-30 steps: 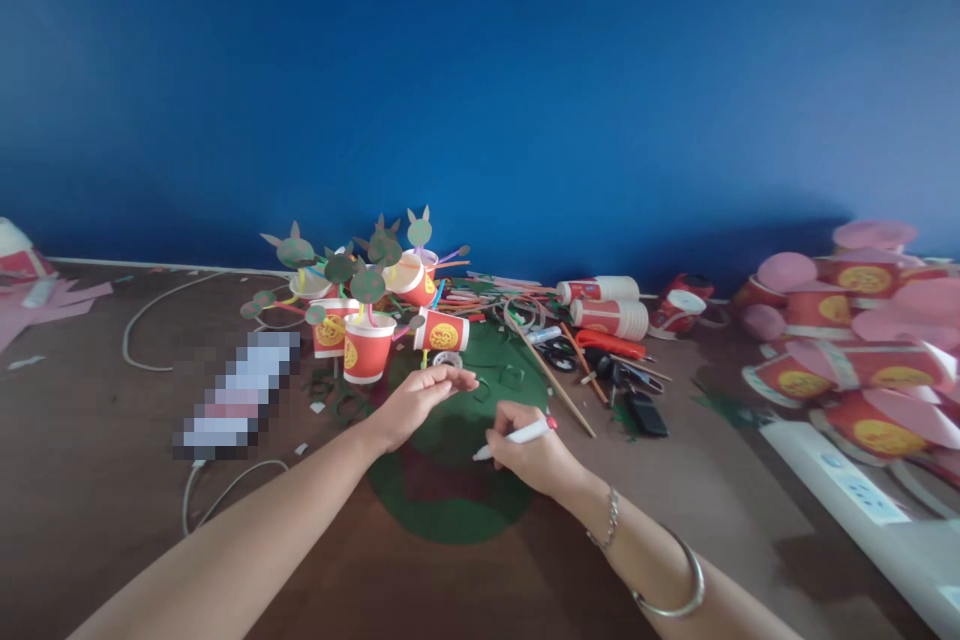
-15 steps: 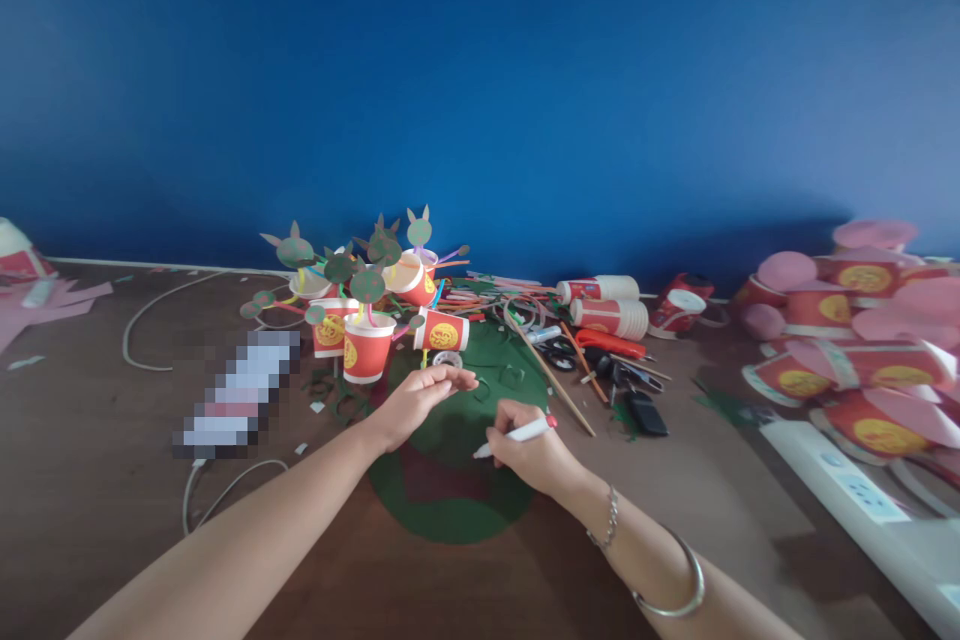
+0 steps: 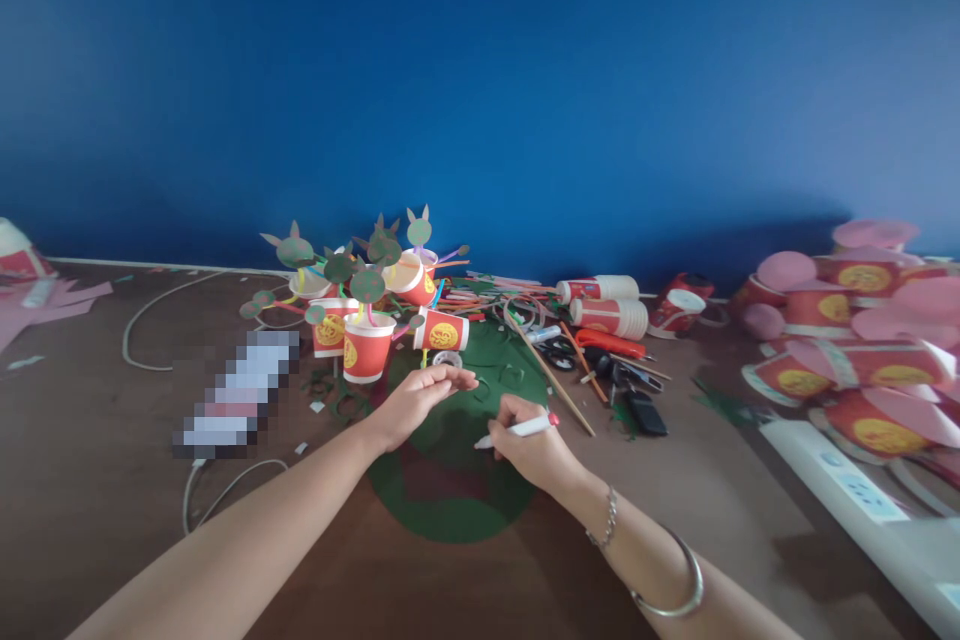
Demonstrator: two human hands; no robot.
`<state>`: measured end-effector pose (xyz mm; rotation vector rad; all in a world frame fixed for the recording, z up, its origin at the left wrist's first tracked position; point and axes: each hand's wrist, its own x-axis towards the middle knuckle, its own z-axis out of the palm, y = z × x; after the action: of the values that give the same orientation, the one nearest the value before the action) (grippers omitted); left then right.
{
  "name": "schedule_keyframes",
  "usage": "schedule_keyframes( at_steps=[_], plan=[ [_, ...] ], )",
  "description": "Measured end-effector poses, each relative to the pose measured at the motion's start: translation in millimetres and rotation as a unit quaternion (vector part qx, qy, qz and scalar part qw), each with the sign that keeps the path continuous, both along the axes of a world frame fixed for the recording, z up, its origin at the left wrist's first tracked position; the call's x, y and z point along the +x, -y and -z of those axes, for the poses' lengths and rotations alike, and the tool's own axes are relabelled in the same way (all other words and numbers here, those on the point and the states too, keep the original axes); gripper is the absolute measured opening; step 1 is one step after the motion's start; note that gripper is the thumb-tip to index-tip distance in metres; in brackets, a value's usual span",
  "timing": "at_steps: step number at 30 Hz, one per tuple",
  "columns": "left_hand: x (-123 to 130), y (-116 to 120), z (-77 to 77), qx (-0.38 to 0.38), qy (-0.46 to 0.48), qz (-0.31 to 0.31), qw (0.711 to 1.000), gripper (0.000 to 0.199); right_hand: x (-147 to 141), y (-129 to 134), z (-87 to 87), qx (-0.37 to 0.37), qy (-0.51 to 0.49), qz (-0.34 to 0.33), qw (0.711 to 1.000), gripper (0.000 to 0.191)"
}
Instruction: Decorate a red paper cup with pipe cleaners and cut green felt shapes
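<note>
Between the fingers of my right hand point(image 3: 531, 442) is a white marker pen point(image 3: 517, 428) with a red end, its tip pointing left and down at dark green paper point(image 3: 457, 515). My left hand point(image 3: 426, 400) rests over the left part of that paper, fingers stretched out and holding nothing. The green paper appears to be rounded sheets, partly overlapping, with a dark reddish patch between them. Just beyond my left hand stand red paper cups point(image 3: 367, 350) with green animal-head cutouts on coloured stems. A roll of tape point(image 3: 448, 359) lies behind my left fingertips.
A phone point(image 3: 240, 390) with a cable lies to the left. Stacked paper cups point(image 3: 609, 317), a wooden stick point(image 3: 551, 375) and a black box-like object point(image 3: 645, 414) lie right of the paper. Farther right are a white power strip point(image 3: 832, 470) and cups with pink discs point(image 3: 817, 310).
The marker pen has shifted very slightly in my right hand, its tip a little higher. My left hand and everything around it have stayed put.
</note>
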<state>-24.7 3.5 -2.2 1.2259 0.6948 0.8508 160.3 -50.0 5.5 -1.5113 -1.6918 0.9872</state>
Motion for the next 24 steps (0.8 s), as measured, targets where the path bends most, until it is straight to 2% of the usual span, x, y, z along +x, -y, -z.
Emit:
schedule_keyframes(
  at_steps=[24],
  plan=[
    [0.2,-0.5,0.7,-0.006,0.008,-0.001,1.0,0.024,-0.2,1.4,0.4,0.007,0.016,-0.022,1.0,0.021]
  ],
)
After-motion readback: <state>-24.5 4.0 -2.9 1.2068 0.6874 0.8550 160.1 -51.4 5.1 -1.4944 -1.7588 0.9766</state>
